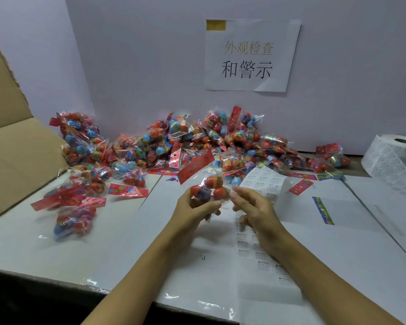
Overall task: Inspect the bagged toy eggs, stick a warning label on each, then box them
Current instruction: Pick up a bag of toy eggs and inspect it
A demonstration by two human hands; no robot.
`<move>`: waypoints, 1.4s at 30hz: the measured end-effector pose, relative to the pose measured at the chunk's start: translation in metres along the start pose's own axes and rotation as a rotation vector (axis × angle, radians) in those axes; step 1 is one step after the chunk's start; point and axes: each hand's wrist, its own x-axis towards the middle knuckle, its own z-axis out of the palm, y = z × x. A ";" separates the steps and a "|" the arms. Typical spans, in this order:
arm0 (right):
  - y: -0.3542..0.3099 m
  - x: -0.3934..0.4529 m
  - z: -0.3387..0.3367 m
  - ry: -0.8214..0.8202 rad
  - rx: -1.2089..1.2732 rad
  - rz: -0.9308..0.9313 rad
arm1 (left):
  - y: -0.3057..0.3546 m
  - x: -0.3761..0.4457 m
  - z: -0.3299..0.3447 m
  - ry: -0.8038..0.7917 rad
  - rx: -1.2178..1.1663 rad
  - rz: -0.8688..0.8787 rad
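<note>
Left hand (197, 202) grips a clear bag of toy eggs (211, 187) above the bench (117, 242), fingers curled under it, thumb across the near side. Orange and blue eggs show through the film.

Right hand (253, 207) sits just right of the bag, fingers loosely bent, fingertips (234, 193) at the bag's right edge (blurred, so can't tell if it's actually pinching the film or a label).

Under the right hand and forearm: strip of warning labels (256, 249) on backing paper, running toward the near edge of the bench. Its far end curls up near the pile.

Pile of bagged eggs (197, 141) along the back wall, red header cards mixed in. A few more bags (75, 207) lie apart at left, next to the open cardboard box (14, 141), flap up.

Label roll (394, 156) at far right on the bench. Loose coloured card strip (322, 210) lies right of the hands.

Paper sign (249, 55) with Chinese text taped to the wall.
</note>
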 end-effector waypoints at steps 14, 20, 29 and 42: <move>0.002 -0.003 0.002 -0.020 0.039 -0.022 | 0.003 0.001 -0.003 -0.020 -0.217 -0.046; -0.001 -0.003 0.004 -0.037 -0.006 0.007 | 0.006 -0.002 0.001 -0.067 -0.151 -0.036; 0.001 -0.006 0.006 -0.068 -0.028 -0.081 | 0.005 -0.005 0.003 -0.070 -0.009 0.055; 0.001 -0.001 0.008 0.025 0.090 -0.185 | 0.015 -0.006 0.003 -0.115 -0.044 0.104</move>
